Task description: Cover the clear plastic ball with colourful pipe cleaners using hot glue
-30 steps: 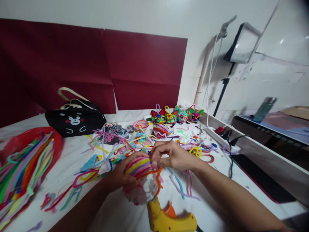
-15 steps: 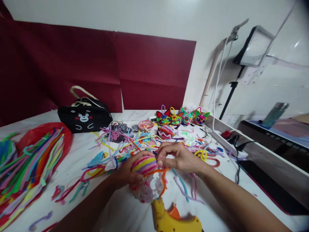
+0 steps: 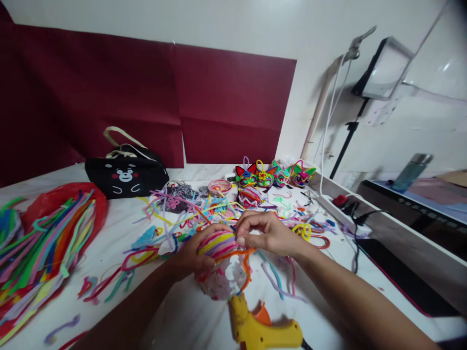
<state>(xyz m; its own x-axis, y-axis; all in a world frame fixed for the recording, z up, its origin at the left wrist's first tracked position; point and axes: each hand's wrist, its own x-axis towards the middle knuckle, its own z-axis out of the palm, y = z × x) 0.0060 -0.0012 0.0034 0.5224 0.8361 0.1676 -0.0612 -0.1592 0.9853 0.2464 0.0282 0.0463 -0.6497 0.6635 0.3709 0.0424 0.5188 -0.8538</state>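
Left hand (image 3: 190,253) holds the ball (image 3: 217,281). Right hand (image 3: 269,234): fingertips narrowed at its side — contents cannot be confirmed. Orange strip (image 3: 247,268) edges striped rows — lower surface uncovered.

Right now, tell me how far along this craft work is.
Four eared figures at the back look finished. In hand is a partly striped ball, held by the left hand while the right hand works at its edge. Its clear lower part looks largely uncovered, so covering probably remains.
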